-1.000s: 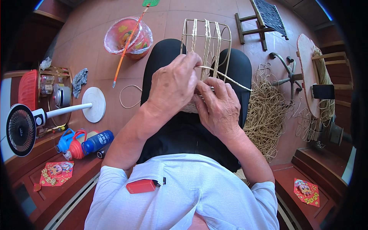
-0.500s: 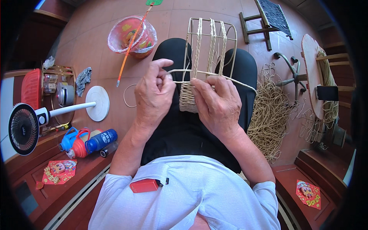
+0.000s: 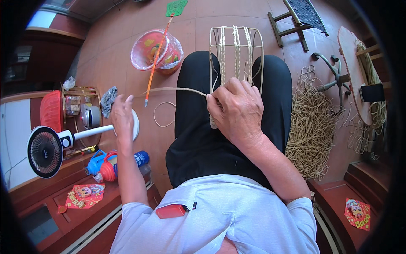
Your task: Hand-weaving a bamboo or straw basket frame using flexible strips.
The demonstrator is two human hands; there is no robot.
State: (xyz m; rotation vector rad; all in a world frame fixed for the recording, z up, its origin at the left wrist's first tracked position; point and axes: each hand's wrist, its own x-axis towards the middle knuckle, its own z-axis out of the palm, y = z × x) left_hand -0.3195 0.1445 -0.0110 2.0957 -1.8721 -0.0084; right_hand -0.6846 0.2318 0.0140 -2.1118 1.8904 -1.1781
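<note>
A wire-framed basket [image 3: 211, 44] stands on my lap between my black-trousered knees, with pale twisted cords [image 3: 235, 51] strung lengthwise over it and its near part partly hidden. My right hand [image 3: 234, 110] is closed over that near part, pinching a cord [image 3: 182, 89] at the thumb. This cord stretches leftward toward my left hand [image 3: 122, 112], which is out beside the fan's pole with fingers curled, apparently gripping the cord; the cord blurs near those fingers.
A lined red bucket [image 3: 141, 53] with an orange-handled swatter across it, a white fan [image 3: 44, 150] and bottles [image 3: 110, 167] are at left. A large cord pile [image 3: 311, 135], chair base [image 3: 338, 78], folding stool [image 3: 296, 25] and round board [image 3: 351, 84] are at right.
My left hand has moved from the basket far out to the left, drawing the cord out. My right hand stays at the basket, its back now covering more of the woven part.
</note>
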